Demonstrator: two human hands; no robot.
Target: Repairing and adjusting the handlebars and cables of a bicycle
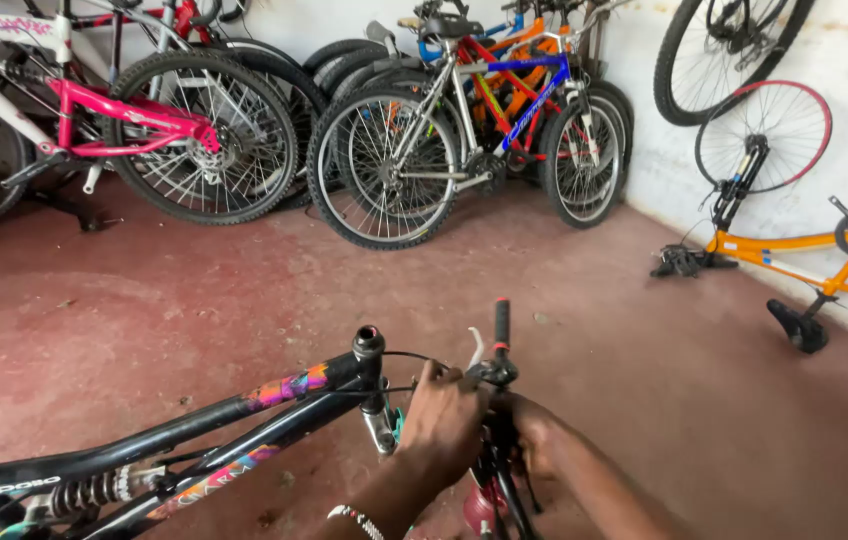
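A black bicycle frame (174,435) with pink and orange patches lies across the bottom of the head view, its head tube (369,345) pointing up. My left hand (441,420) grips the handlebar beside the brake lever (475,348). My right hand (527,440) is closed on the same black handlebar (501,325), just below its upright grip. A beaded bracelet (356,518) sits on my left wrist. A coil spring shock (94,490) shows on the frame at lower left.
A pink and white bicycle (134,120) and several more bicycles (484,110) stand along the back wall. An orange bicycle (804,250) lies upside down by the right wall, under a hanging wheel (714,50). The floor (194,290) is red concrete.
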